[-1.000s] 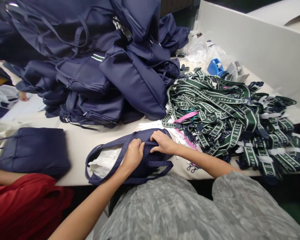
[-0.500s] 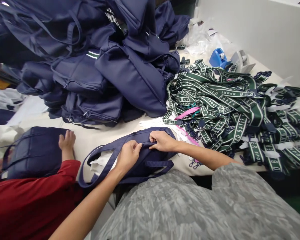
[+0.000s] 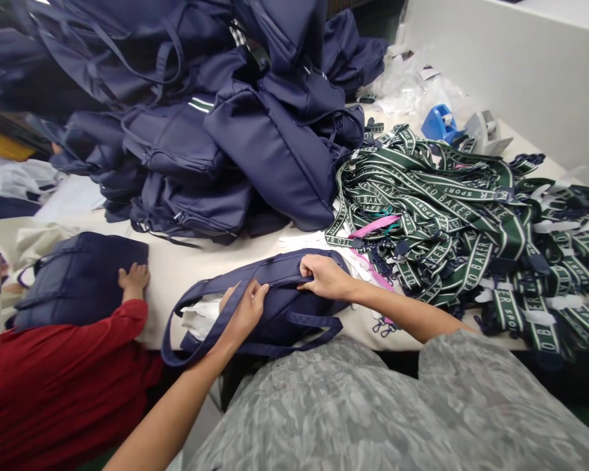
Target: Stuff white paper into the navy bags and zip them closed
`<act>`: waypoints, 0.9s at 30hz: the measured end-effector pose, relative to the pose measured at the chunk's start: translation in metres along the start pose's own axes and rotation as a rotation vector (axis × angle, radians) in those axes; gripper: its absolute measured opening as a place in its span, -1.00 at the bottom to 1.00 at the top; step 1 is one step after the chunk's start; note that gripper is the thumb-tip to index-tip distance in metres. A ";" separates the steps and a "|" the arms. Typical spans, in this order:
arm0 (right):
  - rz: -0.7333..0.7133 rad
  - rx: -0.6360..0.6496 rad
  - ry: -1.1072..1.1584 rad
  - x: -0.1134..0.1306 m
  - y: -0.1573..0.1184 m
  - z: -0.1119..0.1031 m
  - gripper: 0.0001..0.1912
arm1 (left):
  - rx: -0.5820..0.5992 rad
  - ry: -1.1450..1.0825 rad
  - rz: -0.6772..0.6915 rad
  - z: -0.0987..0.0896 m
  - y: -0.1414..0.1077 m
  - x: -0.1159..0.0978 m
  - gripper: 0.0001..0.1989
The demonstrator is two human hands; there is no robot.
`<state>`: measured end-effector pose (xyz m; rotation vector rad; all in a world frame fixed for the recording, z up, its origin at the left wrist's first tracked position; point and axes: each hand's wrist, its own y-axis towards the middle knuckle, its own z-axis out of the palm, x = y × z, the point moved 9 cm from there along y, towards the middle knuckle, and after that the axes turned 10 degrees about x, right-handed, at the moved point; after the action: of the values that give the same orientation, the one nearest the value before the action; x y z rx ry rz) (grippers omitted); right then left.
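A navy bag (image 3: 279, 320) lies on its side at the table's front edge, white paper stuffing (image 3: 202, 316) showing at its left opening. My left hand (image 3: 248, 304) is closed in a pinch on the bag's zipper, under a loose strap; the pull itself is hidden by my fingers. Farther right, my right hand (image 3: 321, 275) pinches the bag's top edge beside the zipper line. A carry handle (image 3: 319, 320) loops over the near side of the bag.
Navy bags (image 3: 269, 144) are piled behind. Green lettered straps (image 3: 442, 190) heap at right, near blue (image 3: 439, 124) and grey (image 3: 488, 131) tape dispensers. At left, a red-sleeved co-worker's hand (image 3: 134, 278) touches another navy bag (image 3: 88, 278). A grey panel (image 3: 530, 72) borders the table.
My left hand has slid left along the zipper, toward the stuffed opening. My right hand keeps its hold on the bag. The view has shifted slightly.
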<state>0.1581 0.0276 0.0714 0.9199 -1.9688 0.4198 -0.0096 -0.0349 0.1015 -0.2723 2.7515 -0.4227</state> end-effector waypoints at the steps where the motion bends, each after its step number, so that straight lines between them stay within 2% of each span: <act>1: -0.003 -0.005 -0.001 -0.001 0.000 -0.001 -0.59 | -0.023 0.032 -0.013 -0.002 -0.001 0.007 -0.66; 4: 0.014 -0.037 -0.001 -0.008 -0.003 -0.009 -0.61 | -0.048 0.076 -0.041 -0.008 -0.006 0.036 -0.70; 6: 0.048 -0.054 0.008 -0.017 -0.008 -0.016 -0.62 | -0.049 0.062 -0.006 -0.010 -0.010 0.053 -0.72; 11: 0.095 -0.052 0.007 -0.035 -0.019 -0.028 -0.66 | -0.083 0.002 0.130 -0.014 -0.016 0.063 -0.71; 20: 0.216 -0.119 -0.049 -0.063 -0.048 -0.069 -0.61 | -0.139 0.039 0.066 -0.023 -0.017 0.101 -0.69; 23: 0.234 -0.107 -0.084 -0.068 -0.052 -0.074 -0.57 | -0.129 0.021 -0.009 -0.023 -0.022 0.118 -0.73; 27: 0.230 -0.112 -0.116 -0.067 -0.052 -0.073 -0.52 | -0.147 -0.029 -0.109 -0.018 -0.033 0.150 -0.75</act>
<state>0.2609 0.0664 0.0509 0.6625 -2.1905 0.3882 -0.1504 -0.0965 0.0824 -0.4639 2.7519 -0.2413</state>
